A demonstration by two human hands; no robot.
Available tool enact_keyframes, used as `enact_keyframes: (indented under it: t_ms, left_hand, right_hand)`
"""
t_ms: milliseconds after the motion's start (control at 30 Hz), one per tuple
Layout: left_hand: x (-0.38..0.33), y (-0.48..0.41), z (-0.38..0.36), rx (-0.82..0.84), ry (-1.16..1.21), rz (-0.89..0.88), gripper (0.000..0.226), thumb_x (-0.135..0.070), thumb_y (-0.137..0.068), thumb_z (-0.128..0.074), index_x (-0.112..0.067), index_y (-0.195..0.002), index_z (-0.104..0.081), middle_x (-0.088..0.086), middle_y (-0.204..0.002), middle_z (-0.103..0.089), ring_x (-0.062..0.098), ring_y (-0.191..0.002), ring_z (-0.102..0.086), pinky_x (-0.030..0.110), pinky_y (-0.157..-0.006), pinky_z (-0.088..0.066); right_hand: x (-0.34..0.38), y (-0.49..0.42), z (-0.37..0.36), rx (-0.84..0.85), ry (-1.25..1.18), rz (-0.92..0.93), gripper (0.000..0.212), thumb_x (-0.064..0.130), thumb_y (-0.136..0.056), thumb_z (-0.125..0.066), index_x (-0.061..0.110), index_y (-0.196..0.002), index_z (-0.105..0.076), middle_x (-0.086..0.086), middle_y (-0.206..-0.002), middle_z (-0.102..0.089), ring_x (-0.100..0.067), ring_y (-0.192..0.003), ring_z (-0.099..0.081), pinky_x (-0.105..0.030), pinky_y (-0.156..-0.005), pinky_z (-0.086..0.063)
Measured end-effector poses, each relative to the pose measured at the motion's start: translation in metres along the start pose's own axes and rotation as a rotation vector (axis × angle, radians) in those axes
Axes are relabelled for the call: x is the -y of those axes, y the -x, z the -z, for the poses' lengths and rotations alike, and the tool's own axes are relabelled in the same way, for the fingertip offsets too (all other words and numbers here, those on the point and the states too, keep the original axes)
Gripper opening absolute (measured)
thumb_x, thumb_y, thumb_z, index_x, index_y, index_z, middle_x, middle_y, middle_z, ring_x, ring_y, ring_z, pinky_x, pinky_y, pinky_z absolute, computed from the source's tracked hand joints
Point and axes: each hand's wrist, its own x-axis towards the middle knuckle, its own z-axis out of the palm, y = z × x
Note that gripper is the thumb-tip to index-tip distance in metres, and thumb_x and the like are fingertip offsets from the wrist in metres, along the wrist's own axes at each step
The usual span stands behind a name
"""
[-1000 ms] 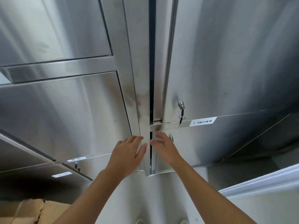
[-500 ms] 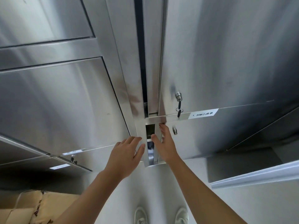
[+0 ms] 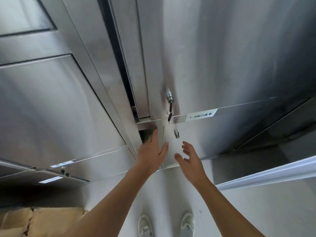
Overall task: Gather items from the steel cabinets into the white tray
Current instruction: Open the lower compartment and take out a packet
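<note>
Steel cabinets (image 3: 222,57) fill the upper and middle of the frame, and a lower door (image 3: 188,139) at centre stands ajar beside a dark gap. The left hand (image 3: 151,152) reaches to that door's edge with straight fingers, its grip apart. The right hand (image 3: 192,159) hovers just beside it, fingers spread and holding nothing, below a keyed lock (image 3: 169,97).

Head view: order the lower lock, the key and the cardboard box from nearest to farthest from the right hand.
1. Lower lock, just above the right hand.
2. Key, higher up.
3. Cardboard box, far lower left.
</note>
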Motion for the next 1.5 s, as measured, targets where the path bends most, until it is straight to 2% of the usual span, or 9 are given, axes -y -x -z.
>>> enact_keyframes:
  t_ms: [133,400,567,667,800,933,1100,1267,1500]
  left_hand:
    - [-0.011,-0.009,-0.013,-0.058,0.032,0.033,0.068,-0.047,-0.1,-0.041,-0.016,-0.154,-0.016,0.013,-0.132,-0.058,0.032,-0.111,-0.059,0.044,-0.099,-0.044]
    - [-0.017,-0.007,-0.032,-0.2,0.138,0.119,0.062,-0.037,-0.099,-0.048,-0.015,-0.152,-0.026,0.008,-0.148,-0.042,0.035,-0.121,-0.055,0.046,-0.098,-0.046]
    - [-0.015,-0.002,-0.041,-0.238,0.234,0.172,0.065,-0.036,-0.094,-0.055,-0.015,-0.148,-0.026,0.009,-0.139,-0.041,0.027,-0.097,-0.062,0.046,-0.087,-0.051]
    - [-0.013,-0.004,-0.045,-0.211,0.283,0.167,0.077,-0.038,-0.092,-0.058,-0.023,-0.153,-0.013,0.007,-0.149,-0.031,0.032,-0.116,-0.056,0.049,-0.095,-0.049]
    - [-0.012,-0.006,-0.05,-0.166,0.396,0.139,0.087,-0.047,-0.087,-0.059,-0.031,-0.155,-0.007,0.003,-0.151,-0.027,0.022,-0.139,-0.039,0.048,-0.109,-0.041]
    - [-0.013,-0.008,-0.052,-0.176,0.444,0.145,0.09,-0.056,-0.085,-0.059,-0.031,-0.155,-0.008,0.0,-0.152,-0.025,0.018,-0.142,-0.034,0.045,-0.115,-0.035]
    - [-0.018,-0.014,-0.058,-0.184,0.49,0.173,0.098,-0.064,-0.08,-0.064,-0.03,-0.154,-0.009,-0.006,-0.151,-0.022,0.004,-0.137,-0.03,0.023,-0.108,-0.03]
    - [-0.021,-0.02,-0.065,-0.16,0.511,0.178,0.103,-0.068,-0.074,-0.068,-0.029,-0.153,-0.012,-0.01,-0.147,-0.024,0.008,-0.137,-0.037,0.037,-0.114,-0.036]
    - [-0.042,-0.025,-0.071,-0.088,0.503,0.15,0.102,-0.055,-0.08,-0.072,-0.025,-0.154,-0.008,-0.006,-0.153,-0.02,0.011,-0.137,-0.038,0.033,-0.109,-0.037]
  right_hand:
    - [-0.007,0.001,0.018,0.033,0.034,0.024,0.059,0.03,-0.096,-0.067,0.033,-0.149,-0.04,0.012,-0.145,-0.051,-0.007,-0.133,-0.048,-0.031,-0.109,-0.043]
    - [-0.006,-0.008,0.045,0.087,0.019,0.05,0.059,0.029,-0.096,-0.067,0.033,-0.149,-0.04,0.013,-0.143,-0.051,-0.006,-0.132,-0.049,-0.031,-0.11,-0.043]
    - [-0.002,-0.018,0.053,0.113,0.01,0.058,0.059,0.024,-0.095,-0.069,0.03,-0.147,-0.042,0.009,-0.139,-0.054,-0.009,-0.129,-0.05,-0.03,-0.108,-0.042]
    - [-0.003,-0.024,0.054,0.15,0.012,0.064,0.06,0.025,-0.095,-0.069,0.029,-0.148,-0.042,0.011,-0.139,-0.053,-0.007,-0.13,-0.05,-0.027,-0.106,-0.042]
    - [-0.006,-0.03,0.055,0.184,0.033,0.08,0.058,0.026,-0.095,-0.069,0.029,-0.147,-0.042,0.013,-0.139,-0.052,-0.006,-0.129,-0.049,-0.025,-0.104,-0.041]
    - [-0.012,-0.035,0.064,0.195,0.083,0.104,0.06,0.029,-0.094,-0.07,0.028,-0.147,-0.043,0.013,-0.143,-0.052,-0.006,-0.132,-0.049,-0.03,-0.111,-0.041]
    - [-0.02,-0.043,0.085,0.134,0.161,0.123,0.06,0.036,-0.092,-0.07,0.031,-0.146,-0.046,0.015,-0.148,-0.049,-0.006,-0.137,-0.045,-0.036,-0.116,-0.037]
    - [-0.029,-0.048,0.107,0.083,0.16,0.098,0.057,0.043,-0.091,-0.069,0.039,-0.143,-0.047,0.021,-0.147,-0.048,-0.005,-0.135,-0.045,-0.034,-0.115,-0.038]
    - [-0.039,-0.048,0.121,0.044,0.131,0.079,0.057,0.044,-0.09,-0.07,0.04,-0.142,-0.048,0.02,-0.146,-0.049,-0.005,-0.136,-0.045,-0.038,-0.115,-0.039]
